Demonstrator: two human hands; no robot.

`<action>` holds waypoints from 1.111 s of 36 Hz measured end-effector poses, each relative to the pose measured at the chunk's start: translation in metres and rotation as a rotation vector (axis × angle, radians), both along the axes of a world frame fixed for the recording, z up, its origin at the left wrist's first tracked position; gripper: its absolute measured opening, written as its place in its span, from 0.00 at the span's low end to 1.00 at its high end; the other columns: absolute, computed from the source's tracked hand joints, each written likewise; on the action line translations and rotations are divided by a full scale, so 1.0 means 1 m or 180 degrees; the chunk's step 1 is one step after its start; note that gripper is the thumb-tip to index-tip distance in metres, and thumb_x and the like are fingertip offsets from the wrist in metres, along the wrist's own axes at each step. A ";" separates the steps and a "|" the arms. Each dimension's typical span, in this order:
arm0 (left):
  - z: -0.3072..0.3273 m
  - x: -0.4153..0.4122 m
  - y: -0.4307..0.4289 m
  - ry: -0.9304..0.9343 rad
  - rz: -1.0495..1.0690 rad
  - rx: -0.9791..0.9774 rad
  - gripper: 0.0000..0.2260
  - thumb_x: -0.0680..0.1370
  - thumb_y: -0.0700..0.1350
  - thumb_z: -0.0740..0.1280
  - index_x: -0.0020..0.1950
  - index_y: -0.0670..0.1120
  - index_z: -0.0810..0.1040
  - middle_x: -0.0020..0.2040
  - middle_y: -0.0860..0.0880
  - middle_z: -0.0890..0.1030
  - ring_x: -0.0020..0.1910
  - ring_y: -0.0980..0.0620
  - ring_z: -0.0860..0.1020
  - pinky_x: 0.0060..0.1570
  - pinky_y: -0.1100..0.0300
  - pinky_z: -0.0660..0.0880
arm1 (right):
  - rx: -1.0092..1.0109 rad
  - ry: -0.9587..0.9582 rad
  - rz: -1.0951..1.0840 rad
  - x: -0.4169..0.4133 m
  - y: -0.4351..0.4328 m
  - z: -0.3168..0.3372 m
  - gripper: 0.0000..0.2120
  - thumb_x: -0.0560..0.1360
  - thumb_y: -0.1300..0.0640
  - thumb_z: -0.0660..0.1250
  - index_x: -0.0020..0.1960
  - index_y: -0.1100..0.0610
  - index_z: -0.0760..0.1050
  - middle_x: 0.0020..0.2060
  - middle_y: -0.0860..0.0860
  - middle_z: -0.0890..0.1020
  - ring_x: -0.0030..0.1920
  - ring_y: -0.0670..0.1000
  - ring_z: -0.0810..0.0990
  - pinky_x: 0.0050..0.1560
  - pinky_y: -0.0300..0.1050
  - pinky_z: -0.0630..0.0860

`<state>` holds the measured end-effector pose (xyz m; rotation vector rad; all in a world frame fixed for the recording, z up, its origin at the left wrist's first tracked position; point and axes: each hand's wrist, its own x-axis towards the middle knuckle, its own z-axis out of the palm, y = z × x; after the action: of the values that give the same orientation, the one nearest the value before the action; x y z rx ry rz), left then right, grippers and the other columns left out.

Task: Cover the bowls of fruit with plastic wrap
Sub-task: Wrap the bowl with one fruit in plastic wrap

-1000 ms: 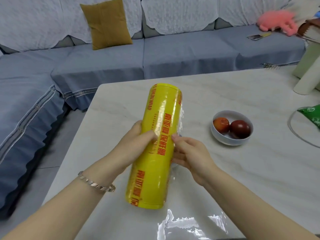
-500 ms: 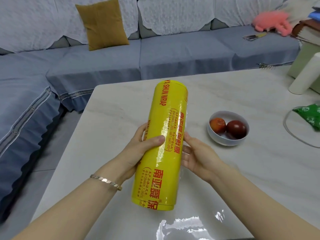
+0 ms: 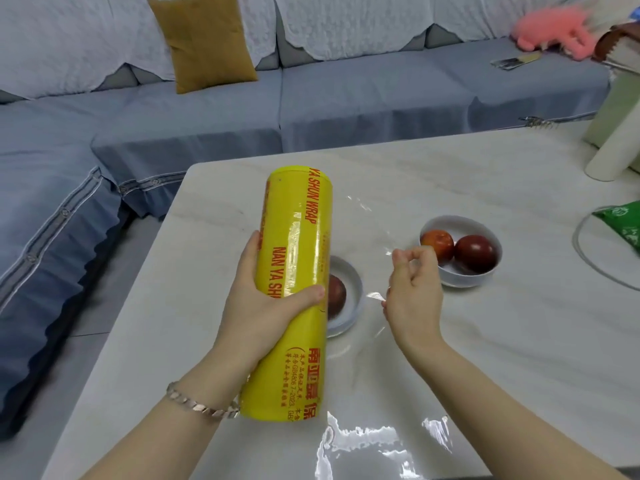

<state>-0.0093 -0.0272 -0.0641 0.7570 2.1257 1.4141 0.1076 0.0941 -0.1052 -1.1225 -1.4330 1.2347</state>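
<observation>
The left hand [image 3: 263, 306] grips the yellow roll of plastic wrap [image 3: 294, 271] around its middle, fingers behind and thumb across the front. It holds the roll lengthwise above the left part of the table [image 3: 485, 341], one end pointing away. Held like this, the roll serves as an anchor so that film can be drawn off sideways.

The right hand [image 3: 412, 292], just right of the roll, has its fingers curled and its thumb and fingertips pinched together. Faint glints beside it suggest it pinches the free edge of the film [image 3: 360, 237], which stretches as a clear sheet between roll and hand. The film is too transparent for its outline to be traced exactly.

The sheet hangs over the near bowl [image 3: 353, 282], a white bowl on the table partly hidden behind the roll, with one dark red fruit [image 3: 337, 292] in it. That placement looks deliberate: the film sits right above the bowl it is meant to cover. The far bowl [image 3: 460, 282], to the right and a little farther off, holds two red fruits and shows no cover that I can make out. A crumpled loose piece of wrap [image 3: 363, 441] lies at the near edge of the table. The step in hand appears to be drawing out enough film; lowering and tearing it are not yet done.
</observation>
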 end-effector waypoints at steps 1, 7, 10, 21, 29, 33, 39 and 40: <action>-0.002 -0.003 -0.001 0.0185 0.0047 -0.0134 0.49 0.60 0.55 0.79 0.72 0.65 0.53 0.63 0.57 0.73 0.55 0.52 0.77 0.48 0.54 0.77 | 0.0022 -0.0047 0.0003 0.000 0.001 -0.001 0.16 0.78 0.53 0.57 0.34 0.39 0.64 0.29 0.54 0.69 0.31 0.54 0.69 0.35 0.52 0.74; -0.005 -0.010 0.008 0.1173 0.0065 -0.1423 0.49 0.62 0.67 0.72 0.71 0.67 0.41 0.60 0.47 0.69 0.49 0.47 0.73 0.50 0.53 0.72 | -0.0036 -0.0486 0.0074 -0.008 0.007 -0.024 0.10 0.79 0.55 0.57 0.38 0.49 0.64 0.29 0.51 0.70 0.32 0.52 0.69 0.42 0.63 0.77; -0.007 -0.015 0.019 0.1418 0.0065 -0.1807 0.50 0.63 0.67 0.71 0.72 0.66 0.39 0.58 0.43 0.69 0.51 0.40 0.75 0.52 0.50 0.73 | -0.0107 -0.0604 0.0136 -0.016 0.017 -0.033 0.08 0.79 0.58 0.56 0.42 0.57 0.64 0.29 0.51 0.69 0.34 0.57 0.71 0.39 0.49 0.72; -0.011 -0.015 0.040 0.1728 -0.0100 -0.2380 0.48 0.67 0.67 0.67 0.74 0.58 0.38 0.60 0.37 0.66 0.54 0.36 0.71 0.54 0.49 0.70 | -0.0510 -0.1037 0.0261 -0.024 0.025 -0.064 0.06 0.79 0.59 0.54 0.44 0.60 0.64 0.35 0.57 0.72 0.39 0.57 0.69 0.35 0.44 0.56; -0.008 -0.026 0.050 0.1345 -0.0357 -0.2579 0.35 0.75 0.65 0.56 0.74 0.60 0.39 0.66 0.38 0.65 0.64 0.36 0.65 0.60 0.46 0.64 | -0.0614 -0.1127 0.0356 -0.023 0.027 -0.086 0.07 0.79 0.57 0.55 0.43 0.59 0.64 0.37 0.58 0.74 0.42 0.60 0.75 0.41 0.46 0.66; -0.002 -0.050 0.052 0.0101 -0.0413 -0.2131 0.40 0.63 0.64 0.68 0.72 0.56 0.59 0.61 0.43 0.74 0.56 0.41 0.77 0.58 0.48 0.74 | -0.0657 -0.1163 0.0474 -0.026 0.025 -0.091 0.08 0.79 0.56 0.56 0.43 0.59 0.65 0.37 0.57 0.75 0.42 0.60 0.76 0.43 0.48 0.69; -0.008 -0.054 0.043 -0.0444 -0.0304 -0.1574 0.21 0.68 0.56 0.73 0.54 0.48 0.72 0.44 0.49 0.81 0.41 0.49 0.81 0.37 0.58 0.77 | -0.0767 -0.1229 0.0558 -0.028 0.021 -0.089 0.10 0.78 0.54 0.58 0.42 0.59 0.67 0.38 0.58 0.77 0.41 0.58 0.74 0.40 0.45 0.64; -0.009 -0.053 0.043 -0.0400 -0.0228 -0.1513 0.23 0.67 0.57 0.74 0.55 0.48 0.71 0.46 0.48 0.81 0.42 0.49 0.81 0.39 0.57 0.77 | -0.0798 -0.1221 0.0550 -0.029 0.020 -0.091 0.11 0.78 0.53 0.58 0.41 0.59 0.67 0.37 0.59 0.78 0.41 0.59 0.76 0.40 0.46 0.66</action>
<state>-0.0623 0.0154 -0.0733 0.5340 2.1861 0.8409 0.0781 0.1142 -0.1958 -1.4927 -1.7222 1.4019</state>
